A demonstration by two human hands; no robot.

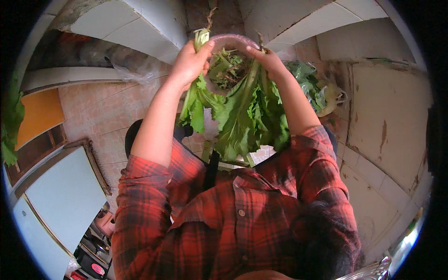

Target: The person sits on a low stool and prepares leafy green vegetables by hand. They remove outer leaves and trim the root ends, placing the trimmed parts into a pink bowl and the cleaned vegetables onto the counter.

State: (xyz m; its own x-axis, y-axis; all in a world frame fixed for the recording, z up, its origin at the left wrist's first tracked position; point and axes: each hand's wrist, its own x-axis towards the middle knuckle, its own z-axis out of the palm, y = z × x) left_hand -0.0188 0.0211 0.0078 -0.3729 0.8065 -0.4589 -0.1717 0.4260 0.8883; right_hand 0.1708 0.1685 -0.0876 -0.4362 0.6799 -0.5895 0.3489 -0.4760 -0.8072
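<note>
My left hand (190,66) grips the pale stem base of a leafy green vegetable (198,108); its thin brown root points up above the fist and its leaves hang down. Level with it, my right hand (268,62) is closed around the stems of a larger leafy green vegetable (241,115), roots upward, broad leaves drooping between my forearms. Beyond and between both hands stands a round basin (232,37) with a pinkish rim. Inside it lies a heap of green trimmings and roots (226,68). Leaves in front hide the basin's near side.
To the right, a clear plastic bag (303,71) holding greens sits on the floor, beside a yellowish bag (329,99). Clear plastic film (134,72) lies left on the tiled floor (105,112). A pale blue cabinet (63,192) stands lower left; worn pale panels (388,122) line the right.
</note>
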